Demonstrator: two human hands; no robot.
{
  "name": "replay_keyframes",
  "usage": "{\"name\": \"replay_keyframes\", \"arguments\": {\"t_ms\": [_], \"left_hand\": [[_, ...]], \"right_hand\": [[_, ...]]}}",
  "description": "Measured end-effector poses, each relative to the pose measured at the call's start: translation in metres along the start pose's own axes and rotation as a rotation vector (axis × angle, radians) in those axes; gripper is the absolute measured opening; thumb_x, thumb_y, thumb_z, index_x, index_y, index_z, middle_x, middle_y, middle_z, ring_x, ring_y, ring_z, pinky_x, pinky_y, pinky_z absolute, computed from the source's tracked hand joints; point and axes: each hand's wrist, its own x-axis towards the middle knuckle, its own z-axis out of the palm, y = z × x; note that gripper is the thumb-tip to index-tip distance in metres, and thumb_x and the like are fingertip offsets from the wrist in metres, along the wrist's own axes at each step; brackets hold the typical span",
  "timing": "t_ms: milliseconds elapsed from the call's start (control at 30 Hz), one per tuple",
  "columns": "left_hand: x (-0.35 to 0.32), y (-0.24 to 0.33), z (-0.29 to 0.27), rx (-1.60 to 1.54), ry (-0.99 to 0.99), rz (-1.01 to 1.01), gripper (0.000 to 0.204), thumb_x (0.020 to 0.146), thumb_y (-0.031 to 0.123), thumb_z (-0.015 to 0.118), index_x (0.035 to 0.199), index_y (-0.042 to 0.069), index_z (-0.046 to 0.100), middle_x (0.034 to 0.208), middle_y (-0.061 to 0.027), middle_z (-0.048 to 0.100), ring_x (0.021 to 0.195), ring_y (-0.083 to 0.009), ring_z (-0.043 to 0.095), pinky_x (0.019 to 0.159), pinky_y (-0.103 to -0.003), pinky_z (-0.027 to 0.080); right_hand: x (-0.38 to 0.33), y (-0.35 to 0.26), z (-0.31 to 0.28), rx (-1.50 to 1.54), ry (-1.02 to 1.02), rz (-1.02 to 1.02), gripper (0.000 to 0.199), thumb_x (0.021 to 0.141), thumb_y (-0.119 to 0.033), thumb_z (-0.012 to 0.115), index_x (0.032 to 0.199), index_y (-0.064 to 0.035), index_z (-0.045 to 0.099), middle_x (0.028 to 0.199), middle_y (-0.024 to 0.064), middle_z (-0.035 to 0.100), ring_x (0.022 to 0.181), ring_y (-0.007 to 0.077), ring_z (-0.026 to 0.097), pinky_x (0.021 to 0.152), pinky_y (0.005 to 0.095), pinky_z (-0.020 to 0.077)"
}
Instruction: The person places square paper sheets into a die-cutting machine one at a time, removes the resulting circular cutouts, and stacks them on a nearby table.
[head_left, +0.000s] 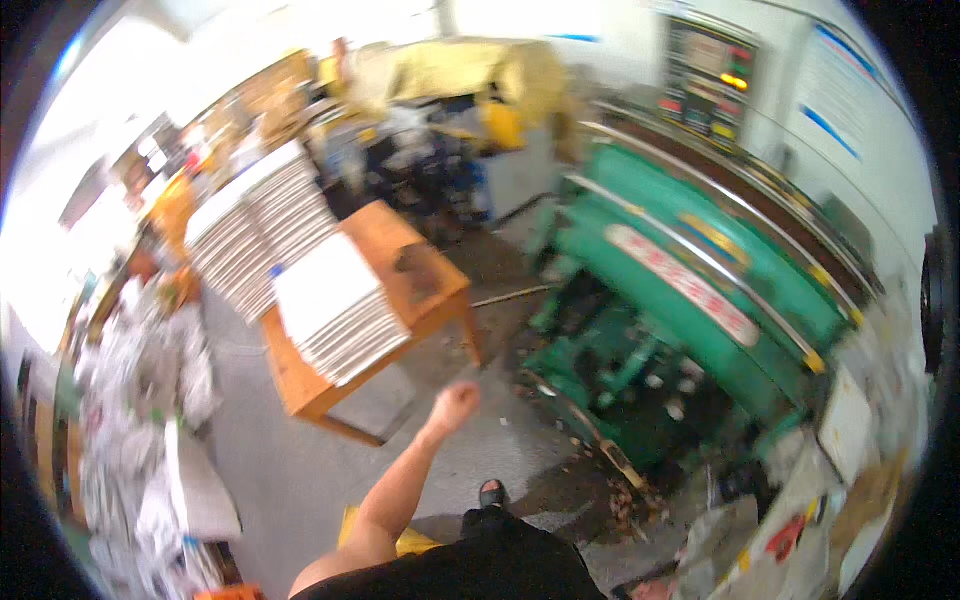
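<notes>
My left hand (pixel 458 403) is blurred, its fingers running together. I cannot tell whether the pale patch (pixel 652 590) cut by the lower edge is my right hand. The dark thing (pixel 413 262) on the wooden table (pixel 378 222) is too blurred for me to name, and the wall notice (pixel 838 95) unreadable.

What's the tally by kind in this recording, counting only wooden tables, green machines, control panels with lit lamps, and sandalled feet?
Wooden table: 1
Green machine: 1
Control panel with lit lamps: 1
Sandalled foot: 1
Total: 4
</notes>
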Motion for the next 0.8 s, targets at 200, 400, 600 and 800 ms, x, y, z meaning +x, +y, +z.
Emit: {"name": "replay_keyframes", "arguments": {"t_ms": [200,400,600,800], "left_hand": [[0.013,-0.117,-0.268,0.200,1.172,-0.199,0.023,0.090,0.022,0.060,0.097,0.000,0.064,0.083,-0.0138,0.067,0.077,-0.0307,0.064,0.072,-0.042,0.049],[0.076,-0.178,-0.345,-0.233,0.817,-0.424,0.035,0.084,0.031,0.072,0.097,-0.001,0.065,0.082,-0.0060,0.064,0.075,-0.0183,0.059,0.066,-0.033,0.046],[0.056,-0.184,-0.371,-0.675,0.946,-0.528,0.021,0.084,0.023,0.071,0.098,0.008,0.065,0.080,0.0012,0.059,0.071,-0.0101,0.054,0.061,-0.026,0.044],[-0.052,-0.091,-0.336,-1.201,0.289,-0.278,0.042,0.094,0.024,0.049,0.127,-0.001,0.049,0.116,-0.0149,0.063,0.111,-0.0293,0.059,0.095,-0.046,0.046]], "right_hand": [[-0.015,-0.061,0.191,-0.426,-0.239,0.091,0.025,0.093,-0.025,0.058,0.094,-0.0010,0.061,0.084,0.0172,0.064,0.069,0.0306,0.062,0.056,0.0442,0.0516],[0.010,-0.114,0.311,-0.512,-0.386,-0.128,0.021,0.095,-0.020,0.056,0.098,0.0013,0.060,0.084,0.0157,0.064,0.069,0.0261,0.063,0.056,0.0392,0.0532],[-0.056,-0.181,0.393,-0.506,-0.426,-0.133,0.021,0.093,-0.015,0.061,0.107,0.0005,0.059,0.087,0.0125,0.063,0.071,0.0192,0.062,0.057,0.0335,0.0511],[-0.021,-0.137,0.357,-0.618,-0.470,-0.043,0.026,0.094,-0.025,0.059,0.105,-0.0006,0.061,0.084,0.0109,0.068,0.067,0.0202,0.064,0.063,0.0350,0.0537]]}}
